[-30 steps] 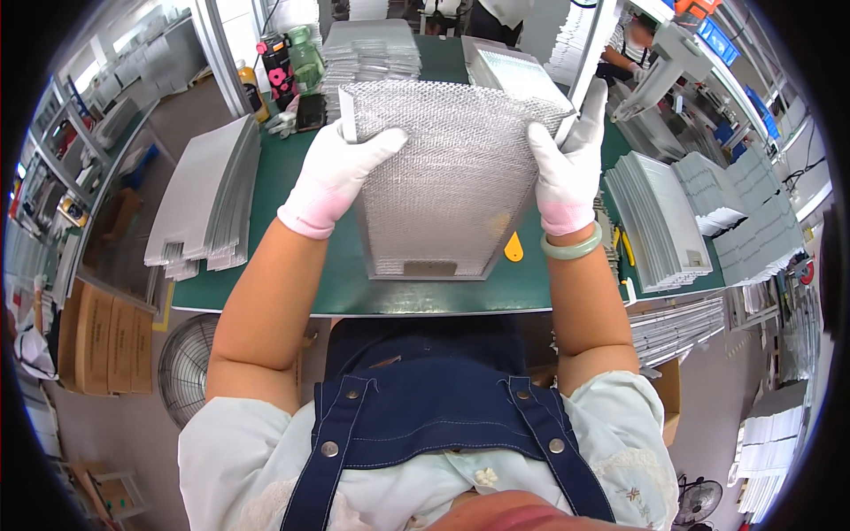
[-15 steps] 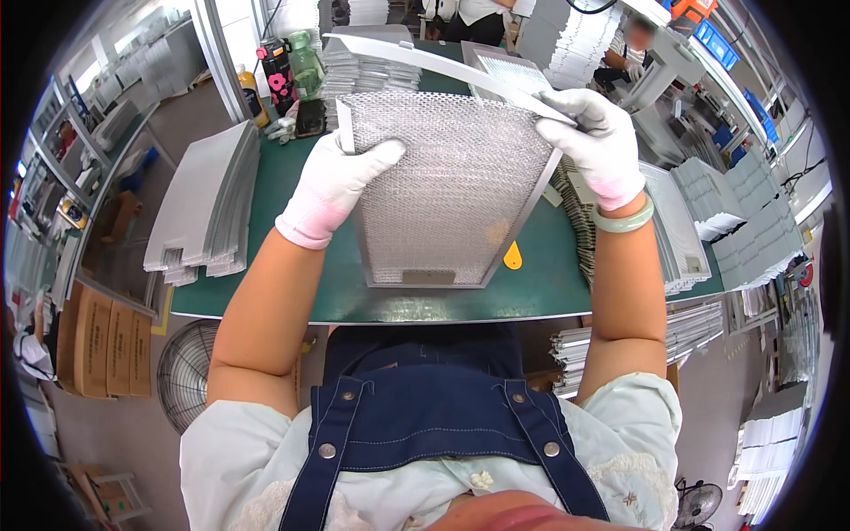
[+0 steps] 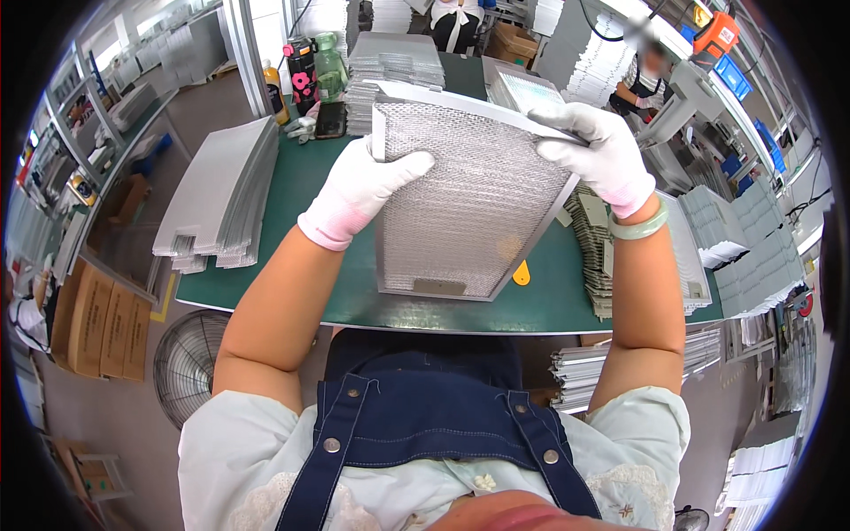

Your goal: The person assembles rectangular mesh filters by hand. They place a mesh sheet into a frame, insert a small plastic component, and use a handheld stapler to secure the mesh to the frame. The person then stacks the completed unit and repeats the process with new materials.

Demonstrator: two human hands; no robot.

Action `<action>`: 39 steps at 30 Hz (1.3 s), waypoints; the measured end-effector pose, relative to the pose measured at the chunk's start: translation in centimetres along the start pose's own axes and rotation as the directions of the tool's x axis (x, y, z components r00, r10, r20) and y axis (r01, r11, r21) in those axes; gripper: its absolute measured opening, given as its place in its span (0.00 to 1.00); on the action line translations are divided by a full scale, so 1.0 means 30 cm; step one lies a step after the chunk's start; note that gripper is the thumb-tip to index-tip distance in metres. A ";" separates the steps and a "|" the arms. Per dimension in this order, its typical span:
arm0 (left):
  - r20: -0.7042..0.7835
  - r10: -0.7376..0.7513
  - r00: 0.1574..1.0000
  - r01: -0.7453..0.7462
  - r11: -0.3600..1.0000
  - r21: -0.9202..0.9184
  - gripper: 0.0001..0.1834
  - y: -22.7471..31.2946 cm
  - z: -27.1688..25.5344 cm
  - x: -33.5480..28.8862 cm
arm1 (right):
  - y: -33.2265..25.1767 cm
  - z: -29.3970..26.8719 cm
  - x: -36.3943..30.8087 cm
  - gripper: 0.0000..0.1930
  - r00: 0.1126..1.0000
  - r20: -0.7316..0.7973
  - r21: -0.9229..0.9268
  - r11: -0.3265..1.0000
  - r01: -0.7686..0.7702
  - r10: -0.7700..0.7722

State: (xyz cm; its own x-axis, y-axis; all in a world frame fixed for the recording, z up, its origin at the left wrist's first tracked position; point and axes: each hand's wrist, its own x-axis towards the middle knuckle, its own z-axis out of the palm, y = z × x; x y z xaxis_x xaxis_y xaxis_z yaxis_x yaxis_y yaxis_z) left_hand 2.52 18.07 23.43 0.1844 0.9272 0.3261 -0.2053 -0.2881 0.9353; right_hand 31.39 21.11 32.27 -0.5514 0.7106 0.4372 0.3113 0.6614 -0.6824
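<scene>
A silver metal mesh filter panel [image 3: 469,199] stands tilted on the green table, its lower edge framed and resting near the front. My left hand [image 3: 367,190], in a white glove with a pink cuff, grips its left edge near the top, thumb across the mesh. A pale metal frame strip [image 3: 482,108] lies along the panel's upper edge. My right hand [image 3: 606,155], gloved likewise, pinches the strip's right end at the panel's top right corner. On the table beside the panel lies a small yellow tag-shaped piece [image 3: 521,273].
Stacked metal sheets [image 3: 217,190] stand at the left, with more panels [image 3: 398,66] at the back. Small metal plates [image 3: 591,248] are piled at the right. Bottles [image 3: 329,66] and a phone [image 3: 332,119] sit back left. A co-worker [image 3: 646,84] is at the far right.
The strip's left end has come down from above the panel onto its top edge. Both hands keep their hold, and the view has shifted slightly.
</scene>
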 end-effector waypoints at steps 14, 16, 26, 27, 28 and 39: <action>-0.293 0.449 0.844 -0.397 0.891 0.220 0.38 0.059 0.060 0.072 | 0.019 0.032 0.006 0.14 0.993 -0.108 0.143 0.989 -0.023 0.039; -0.386 0.529 0.756 -0.439 0.847 0.300 0.38 0.024 0.073 0.073 | 0.020 0.032 0.010 0.14 0.994 -0.109 0.151 0.988 -0.014 0.030; -0.427 0.588 0.688 -0.431 0.803 0.411 0.35 -0.058 0.061 0.088 | 0.020 0.046 0.009 0.13 0.990 -0.139 0.114 0.993 -0.005 0.020; -0.411 0.576 0.706 -0.446 0.813 0.374 0.35 -0.053 0.059 0.087 | 0.011 0.042 0.007 0.13 0.989 -0.142 0.097 0.995 -0.016 0.030; -0.396 0.565 0.724 -0.458 0.823 0.336 0.35 -0.046 0.055 0.084 | 0.006 0.041 0.005 0.13 0.989 -0.145 0.080 0.996 -0.028 0.040; -0.245 0.428 0.870 -0.456 0.887 -0.068 0.30 -0.010 -0.022 0.061 | 0.016 0.012 0.014 0.13 0.996 -0.086 0.047 0.998 -0.033 0.037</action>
State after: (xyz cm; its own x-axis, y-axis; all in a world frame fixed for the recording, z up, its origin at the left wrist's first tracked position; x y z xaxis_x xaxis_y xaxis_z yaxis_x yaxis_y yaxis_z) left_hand 2.28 20.01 23.66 -0.1627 0.7418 0.6506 -0.3312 -0.6622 0.6722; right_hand 31.03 21.64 31.91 -0.4704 0.7527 0.4605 0.2929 0.6255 -0.7232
